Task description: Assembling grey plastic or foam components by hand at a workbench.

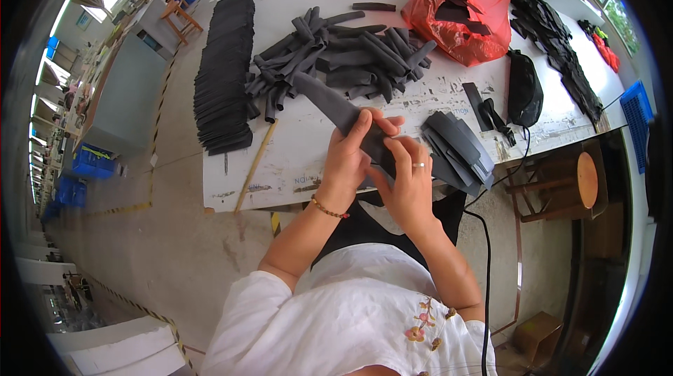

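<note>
Both hands hold one dark grey fabric strip (324,101) above the table's front edge. My left hand (345,156) grips it with the thumb on top, and the strip's long end stretches away to the upper left. Beside it, my right hand (409,178), with a ring on one finger, is closed on the strip's near end; the fingers partly hide that end. Beyond my hands lies a loose heap of curled grey strips (364,57). Right of my right hand is a small stack of flat grey strips (459,148).
A long, neat row of dark strips (226,71) lies at left, near a wooden stick (256,165). Farther back are a red plastic bag (459,18) with dark pieces and a black pouch (524,88). A black cable (486,250) hangs over the edge near a wooden stool (586,181).
</note>
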Motion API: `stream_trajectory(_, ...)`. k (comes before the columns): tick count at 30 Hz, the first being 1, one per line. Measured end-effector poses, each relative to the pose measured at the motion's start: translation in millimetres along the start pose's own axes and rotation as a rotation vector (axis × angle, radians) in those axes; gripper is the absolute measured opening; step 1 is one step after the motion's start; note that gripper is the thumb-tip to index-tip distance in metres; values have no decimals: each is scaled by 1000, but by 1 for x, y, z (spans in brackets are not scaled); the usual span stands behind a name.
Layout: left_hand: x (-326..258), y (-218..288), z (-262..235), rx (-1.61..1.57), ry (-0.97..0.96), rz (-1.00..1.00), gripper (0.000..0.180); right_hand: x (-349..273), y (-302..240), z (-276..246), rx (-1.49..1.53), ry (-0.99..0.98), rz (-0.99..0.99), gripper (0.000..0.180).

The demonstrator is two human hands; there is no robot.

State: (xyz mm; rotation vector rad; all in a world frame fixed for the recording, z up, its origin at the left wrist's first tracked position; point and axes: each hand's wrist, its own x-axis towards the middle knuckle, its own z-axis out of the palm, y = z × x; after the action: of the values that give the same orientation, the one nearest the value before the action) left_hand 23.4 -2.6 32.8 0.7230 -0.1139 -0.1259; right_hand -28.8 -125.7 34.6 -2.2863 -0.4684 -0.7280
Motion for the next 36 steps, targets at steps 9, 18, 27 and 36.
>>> stream_trajectory(9, -10, -26, -2, -76, -48, 11, 26, 3, 16, -5, 79, -63, -66, 38)
stream_trajectory(18, -12, -37, 3, -154, 41, -67, 30, 2, 32, -3, 187, -167, 30, 24)
stream_trajectory(27, -2, -27, 11, -176, 144, 157, 30, 5, 43, -8, 261, -85, -43, 16)
stream_trajectory(36, -4, -30, 9, -197, 134, 134, 26, 6, 49, -6, 277, -121, 11, 15)
